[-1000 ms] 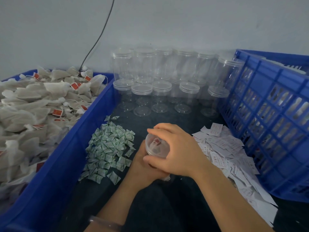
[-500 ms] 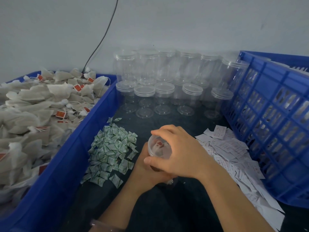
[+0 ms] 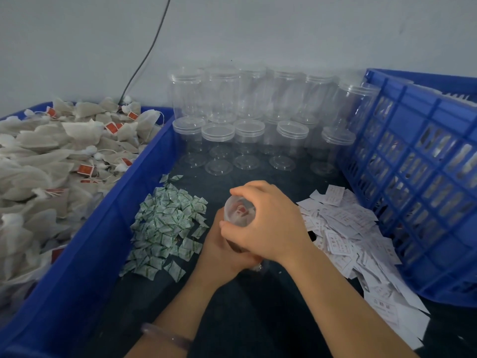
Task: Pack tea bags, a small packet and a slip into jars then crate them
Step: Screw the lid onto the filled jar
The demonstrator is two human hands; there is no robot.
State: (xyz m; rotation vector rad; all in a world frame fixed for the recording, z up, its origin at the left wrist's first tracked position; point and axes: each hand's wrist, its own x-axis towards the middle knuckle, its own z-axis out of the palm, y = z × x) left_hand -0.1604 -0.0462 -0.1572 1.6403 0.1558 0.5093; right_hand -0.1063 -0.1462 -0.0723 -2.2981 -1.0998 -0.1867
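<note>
Jar — left grip, right grip holding.

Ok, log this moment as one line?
jar: tea bag inside | left hand: holds jar from below | right hand: grips jar top | next: probably crate

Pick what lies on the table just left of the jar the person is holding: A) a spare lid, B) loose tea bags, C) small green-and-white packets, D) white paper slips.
C: the pile of packets lies left of the held jar, while the slips lie to its right and the tea bags sit inside the blue bin.
</note>
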